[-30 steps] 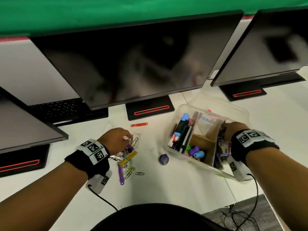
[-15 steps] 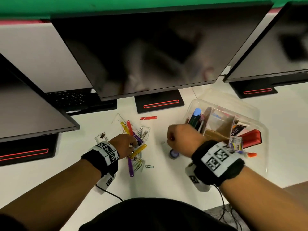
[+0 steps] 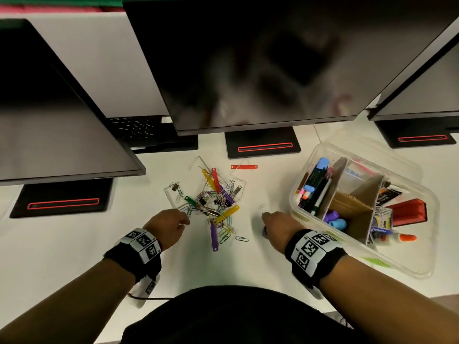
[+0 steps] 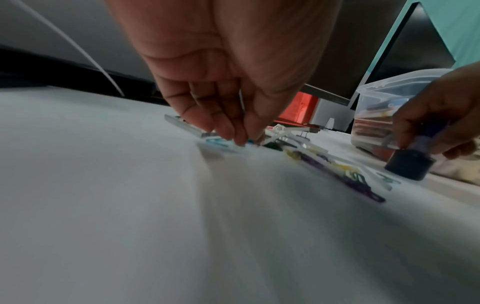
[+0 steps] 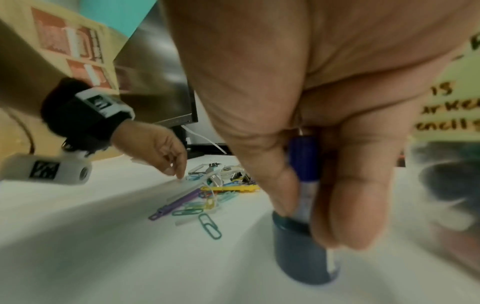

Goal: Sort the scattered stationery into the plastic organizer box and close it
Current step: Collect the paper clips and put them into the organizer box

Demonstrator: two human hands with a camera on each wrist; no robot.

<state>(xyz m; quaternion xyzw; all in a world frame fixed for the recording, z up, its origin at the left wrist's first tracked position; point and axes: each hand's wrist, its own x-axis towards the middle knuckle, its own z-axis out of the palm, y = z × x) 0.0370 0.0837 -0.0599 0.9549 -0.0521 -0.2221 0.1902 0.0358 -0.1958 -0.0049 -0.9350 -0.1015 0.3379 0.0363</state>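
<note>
We record, largest first. White desk: carries everything listed below. Three dark monitors, the middle one standing behind the work area. Clear plastic organizer box: on the desk to our right, lid off, cardboard dividers inside; markers and highlighters in its left compartment, a red block and packets at its right end. Heap of coloured paper clips and plastic fasteners: loose on the desk between our two hands, left of the box. Our right hand: just beside the box's near left corner, fingers curled round a small dark blue capped tube that stands upright with its cap on the desk. Our left hand: at the heap's near left edge, fingertips bunched together and touching a blue clip; whether it is actually pinched we cannot tell. One red fastener strip: lying apart, behind the heap.
</note>
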